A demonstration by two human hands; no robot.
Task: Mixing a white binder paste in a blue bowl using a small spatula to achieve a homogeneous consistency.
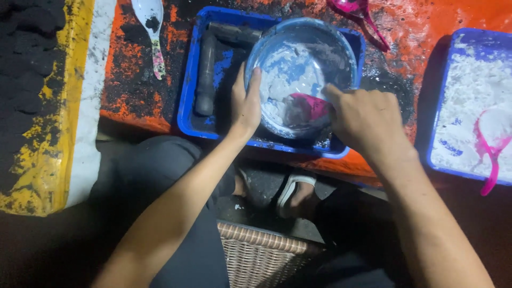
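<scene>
Wicker seat [261, 256] below, left hand [244, 104] clasping bowl [301, 53] rim, right hand [368, 120] gripping pink scoop [309, 105]

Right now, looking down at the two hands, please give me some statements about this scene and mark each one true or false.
1. The left hand grips the rim of the blue bowl. True.
2. The bowl stands in a blue tray. True.
3. The right hand rests on the right tray of white powder. False: it is at the bowl, holding a pink scoop inside it.
4. The white spoon lies inside the bowl. False: it lies on the orange surface, left of the tray.
5. A dark pipe piece lies in the tray beside the bowl. True.
</scene>
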